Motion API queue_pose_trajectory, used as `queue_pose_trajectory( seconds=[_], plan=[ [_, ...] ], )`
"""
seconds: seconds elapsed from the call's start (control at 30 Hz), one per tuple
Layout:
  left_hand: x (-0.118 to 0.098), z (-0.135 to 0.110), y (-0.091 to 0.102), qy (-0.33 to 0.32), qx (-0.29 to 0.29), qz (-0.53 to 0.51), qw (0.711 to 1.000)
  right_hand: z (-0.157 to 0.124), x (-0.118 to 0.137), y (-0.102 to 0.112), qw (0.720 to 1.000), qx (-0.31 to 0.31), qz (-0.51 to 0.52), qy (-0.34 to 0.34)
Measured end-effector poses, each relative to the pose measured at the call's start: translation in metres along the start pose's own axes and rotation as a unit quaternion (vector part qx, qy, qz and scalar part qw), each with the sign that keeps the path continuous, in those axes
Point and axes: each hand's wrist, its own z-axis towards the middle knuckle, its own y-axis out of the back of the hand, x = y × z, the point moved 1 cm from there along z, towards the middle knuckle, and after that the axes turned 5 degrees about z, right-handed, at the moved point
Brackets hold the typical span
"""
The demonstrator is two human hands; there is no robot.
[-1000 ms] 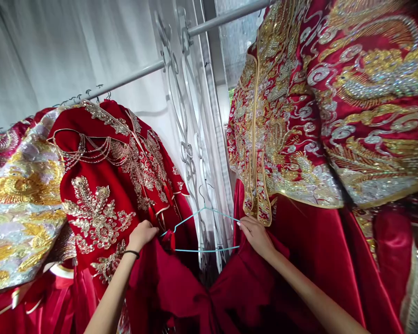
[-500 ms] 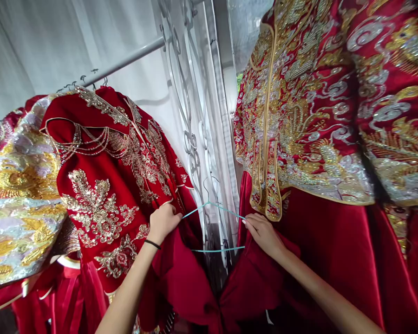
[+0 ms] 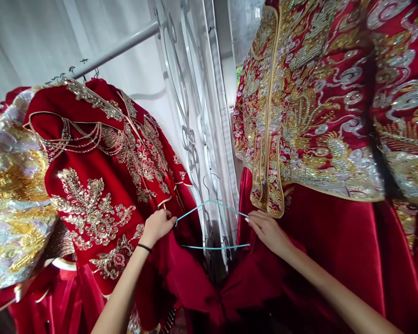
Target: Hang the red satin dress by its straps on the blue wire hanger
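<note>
A thin light-blue clothes hanger (image 3: 214, 247) with a wire hook stands upright between my hands, in front of white scrollwork. A dark red garment (image 3: 191, 287) hangs low around it, its neckline dipping in a V. My left hand (image 3: 156, 228), with a black band at the wrist, is closed on the garment's edge at the hanger's left end; a notch in the hanger shows beside the fingertips. My right hand (image 3: 269, 232) pinches the other side of the garment where the hanger's right arm ends. Fingers partly hide both grips.
On the left, a red jacket with silver embroidery (image 3: 101, 213) and a gold-and-pale garment (image 3: 17, 199) hang from a white rail (image 3: 121, 45). At right hangs a gold-embroidered red jacket (image 3: 310, 130) above a red satin skirt (image 3: 334, 250). White metal scrollwork (image 3: 191, 139) stands between them.
My hands have moved slightly apart, the left one leftward. More of the hanger's left end and lower bar shows. The view has shifted a little.
</note>
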Motion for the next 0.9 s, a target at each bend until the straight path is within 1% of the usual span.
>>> queue_pose_trajectory(
  seconds=[0.07, 0.13, 0.17, 0.2, 0.23, 0.3, 0.37, 0.4, 0.47, 0.53, 0.63, 0.7, 0.73, 0.77, 0.8, 0.83, 0.87, 0.9],
  plan=[
    [0.004, 0.000, -0.003, -0.108, 0.023, -0.080, 0.991, 0.002, 0.001, 0.005, 1.000, 0.010, 0.016, -0.008],
    [0.011, -0.003, -0.007, -0.202, 0.024, -0.154, 0.967, 0.004, -0.001, 0.015, 0.998, 0.036, 0.044, -0.020],
    [0.016, -0.005, -0.009, -0.226, 0.023, -0.182, 0.957, 0.004, -0.003, 0.021, 0.996, 0.050, 0.064, -0.026],
    [0.021, -0.007, -0.013, -0.233, 0.028, -0.208, 0.949, 0.003, -0.006, 0.029, 0.993, 0.068, 0.087, -0.034],
    [0.026, -0.009, -0.017, -0.227, 0.037, -0.234, 0.945, 0.002, -0.010, 0.036, 0.989, 0.089, 0.112, -0.043],
    [0.033, -0.014, -0.025, -0.188, 0.055, -0.270, 0.943, -0.002, -0.018, 0.047, 0.977, 0.135, 0.150, -0.066],
    [0.036, -0.017, -0.034, -0.156, 0.059, -0.284, 0.944, -0.005, -0.024, 0.051, 0.970, 0.156, 0.161, -0.098],
    [0.035, -0.017, -0.037, -0.148, 0.056, -0.285, 0.945, -0.006, -0.025, 0.050, 0.969, 0.149, 0.160, -0.116],
    [0.029, -0.016, -0.043, -0.138, 0.050, -0.281, 0.948, -0.004, -0.024, 0.042, 0.970, 0.114, 0.156, -0.148],
    [0.022, -0.014, -0.047, -0.120, 0.030, -0.273, 0.954, 0.001, -0.021, 0.033, 0.970, 0.080, 0.155, -0.172],
    [0.017, -0.011, -0.051, -0.080, -0.024, -0.251, 0.964, 0.007, -0.020, 0.026, 0.970, 0.050, 0.152, -0.180],
    [0.021, -0.017, -0.057, -0.081, -0.064, -0.235, 0.966, 0.001, -0.024, 0.029, 0.973, 0.041, 0.154, -0.166],
    [0.026, -0.024, -0.063, -0.087, -0.090, -0.230, 0.965, -0.007, -0.028, 0.030, 0.975, 0.029, 0.156, -0.157],
    [0.032, -0.034, -0.072, -0.085, -0.123, -0.232, 0.961, -0.021, -0.032, 0.029, 0.975, 0.004, 0.161, -0.155],
    [0.038, -0.046, -0.084, -0.072, -0.161, -0.240, 0.955, -0.039, -0.038, 0.026, 0.971, -0.031, 0.173, -0.160],
    [0.045, -0.060, -0.100, -0.046, -0.195, -0.257, 0.945, -0.062, -0.044, 0.018, 0.962, -0.079, 0.188, -0.180],
    [0.050, -0.076, -0.121, -0.001, -0.225, -0.287, 0.931, -0.088, -0.050, 0.006, 0.941, -0.127, 0.229, -0.215],
    [0.054, -0.090, -0.144, 0.046, -0.233, -0.317, 0.918, -0.116, -0.055, -0.011, 0.912, -0.156, 0.280, -0.255]
  ],
)
